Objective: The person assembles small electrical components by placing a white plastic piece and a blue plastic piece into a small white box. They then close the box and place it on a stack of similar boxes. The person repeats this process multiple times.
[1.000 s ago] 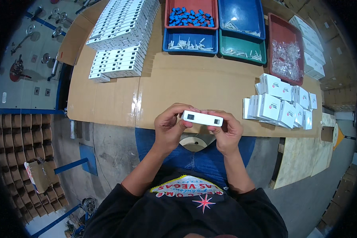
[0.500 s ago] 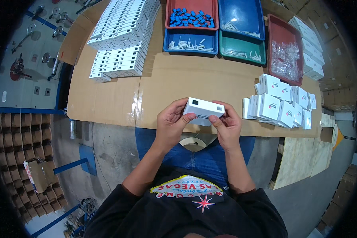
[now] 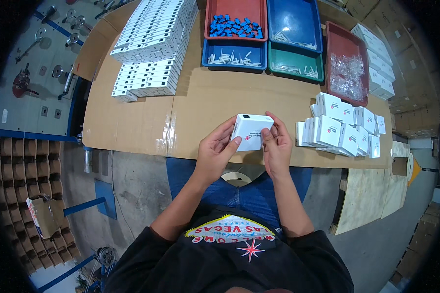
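Between my two hands is a small white box [image 3: 250, 133] with a red mark and dark print on its broad face and a dark square on its top edge. My left hand [image 3: 217, 149] grips its left side, thumb on the printed face. My right hand [image 3: 277, 145] pinches the right side, thumb near the upper right corner. The box is held above the front part of the cardboard-covered table [image 3: 205, 105]. To the right lies a pile of similar white boxes [image 3: 330, 131]. At the far left, more white boxes [image 3: 149, 41] stand stacked in rows.
Along the back stand a red tray [image 3: 235, 12] of blue parts, a blue tray [image 3: 210, 47] and a green tray [image 3: 298, 56] of small white pieces, another blue tray [image 3: 293, 17], and a dark red tray [image 3: 338, 31] of clear plastic bags. White cartons [image 3: 379, 68] stand beside it.
The box has tilted in my hands, so its printed broad face now shows where mostly its narrow edge showed before. My right hand has shifted slightly left.
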Motion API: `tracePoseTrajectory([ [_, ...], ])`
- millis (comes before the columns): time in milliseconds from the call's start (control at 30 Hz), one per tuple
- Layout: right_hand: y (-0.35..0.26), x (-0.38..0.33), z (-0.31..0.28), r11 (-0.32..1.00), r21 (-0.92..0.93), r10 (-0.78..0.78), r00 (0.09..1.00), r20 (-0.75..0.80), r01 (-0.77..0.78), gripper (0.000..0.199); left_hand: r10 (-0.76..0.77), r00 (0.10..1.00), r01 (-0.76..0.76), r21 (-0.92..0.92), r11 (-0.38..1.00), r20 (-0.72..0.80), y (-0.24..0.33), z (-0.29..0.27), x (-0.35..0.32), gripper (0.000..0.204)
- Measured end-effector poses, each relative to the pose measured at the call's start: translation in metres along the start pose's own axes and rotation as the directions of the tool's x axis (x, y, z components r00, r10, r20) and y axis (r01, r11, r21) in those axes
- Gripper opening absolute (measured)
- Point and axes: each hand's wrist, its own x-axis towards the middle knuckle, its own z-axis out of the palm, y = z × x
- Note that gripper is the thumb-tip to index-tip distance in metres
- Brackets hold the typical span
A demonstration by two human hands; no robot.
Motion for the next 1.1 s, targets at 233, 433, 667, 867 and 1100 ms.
tracePoseTrajectory([
  [233,0.006,-0.015,0.025,0.982,-0.129,-0.127,0.987,0.099,0.139,0.046,0.07,0.997,-0.068,0.093,0.993,-0.022,-0.011,-0.001,-0.012,0.049],
  [433,0.02,-0.024,0.029,0.981,-0.184,0.08,0.99,0.117,-0.057,0.031,0.139,0.99,-0.138,-0.022,0.99,0.01,-0.017,-0.012,-0.042,0.044],
  [667,0.021,0.009,0.041,0.954,-0.297,0.018,0.984,0.178,0.037,0.029,0.101,0.949,-0.062,0.138,0.989,-0.299,-0.047,-0.09,-0.083,0.034],
  [867,0.011,0.043,0.11,0.946,-0.282,-0.059,0.94,0.337,0.16,0.048,0.05,0.892,0.073,0.253,0.965,-0.45,-0.087,-0.152,-0.122,0.025],
  [1100,0.031,0.115,0.22,0.836,-0.373,-0.208,0.862,0.463,0.403,0.048,0.128,0.836,0.104,0.382,0.918,-0.534,-0.086,-0.148,-0.113,0.021],
])
